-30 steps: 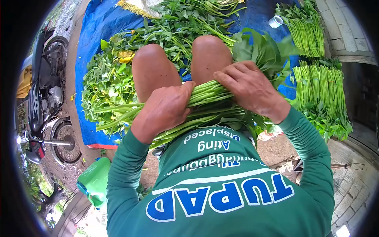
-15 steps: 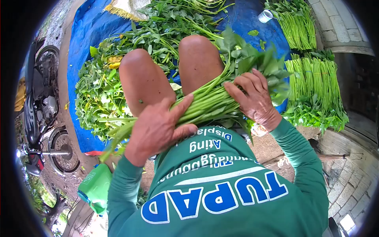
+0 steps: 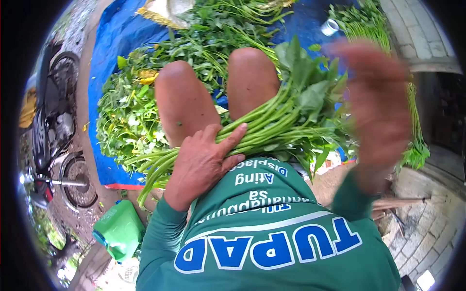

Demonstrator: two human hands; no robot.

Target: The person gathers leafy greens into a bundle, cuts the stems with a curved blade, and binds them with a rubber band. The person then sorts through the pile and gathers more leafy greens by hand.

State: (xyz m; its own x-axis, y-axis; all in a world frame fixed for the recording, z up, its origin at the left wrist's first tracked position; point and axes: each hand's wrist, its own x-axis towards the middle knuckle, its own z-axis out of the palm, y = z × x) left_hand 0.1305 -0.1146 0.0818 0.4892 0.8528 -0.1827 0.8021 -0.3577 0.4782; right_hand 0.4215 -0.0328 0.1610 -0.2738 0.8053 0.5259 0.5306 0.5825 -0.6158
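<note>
Across my lap lies a bunch of water spinach (image 3: 264, 119), its long green stems running to the left and its leaves fanning out at upper right. My left hand (image 3: 201, 157) rests over the stems and grips them near their cut ends, the thumb and forefinger spread along them. Off the bunch, to its right, my right hand (image 3: 378, 97) is raised and smeared by motion, so its fingers are unclear. It partly covers the tied bundles of stems (image 3: 415, 116) behind it.
A blue tarp (image 3: 109, 157) carries a heap of loose greens (image 3: 128, 119) beyond my knees. At the tarp's upper right lies a white cup (image 3: 329, 27). A green plastic container (image 3: 119, 228) stands at lower left, and a motorcycle (image 3: 48, 131) is parked at the far left.
My right hand has let go of the bunch's leafy end and moved right and upward. My left hand still grips the stems. The view has shifted slightly.
</note>
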